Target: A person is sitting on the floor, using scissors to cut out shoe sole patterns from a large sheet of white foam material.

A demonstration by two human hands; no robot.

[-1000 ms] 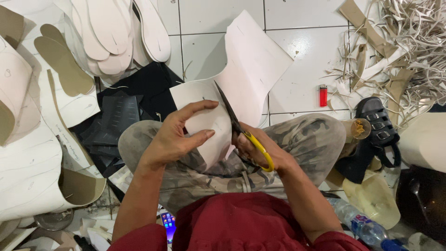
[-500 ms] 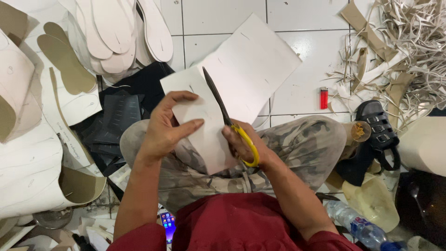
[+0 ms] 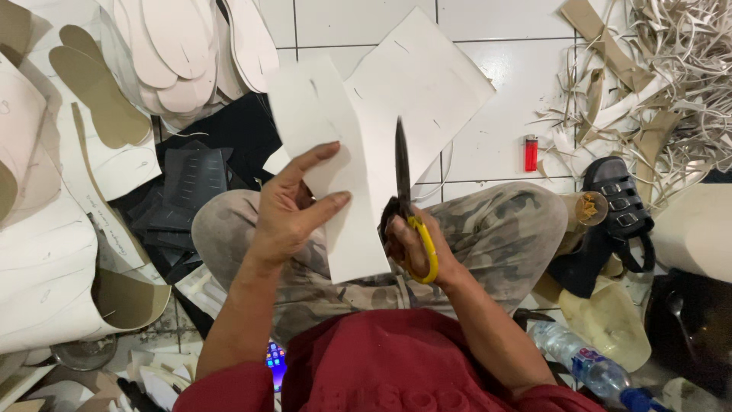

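Observed from the head camera: a person seated on a white tiled floor (image 3: 358,23), knees spread, working over the lap.

Landmark for all positions: the white sheet (image 3: 358,145) held above the knees.

Left hand (image 3: 286,210): clamped on the sheet's left portion, fingers on its upper face, the thumb side hidden. Judged purpose: to hold the material stiff and level so the blades meet no slack.

Right hand (image 3: 412,248): closed through the yellow handles of the scissors (image 3: 404,198). The dark blades point away from the body and lie along the sheet's middle, in what appears to be a cut line dividing it into a left and a right piece. Whether the blades are fully shut cannot be told. The right piece hangs unsupported beyond the blades.

Surroundings, relative to the sheet:
- Up and left: a stack of pale sole-shaped cut-outs (image 3: 183,53), with tan ones (image 3: 99,91) further left.
- Left and below: large curled white sheets (image 3: 53,259) and dark grey pieces (image 3: 191,179).
- Right: a red lighter (image 3: 531,152) on the tiles.
- Far right: a heap of narrow offcut strips (image 3: 656,76), a black sandal (image 3: 618,206) and, lower, a plastic water bottle (image 3: 583,366).
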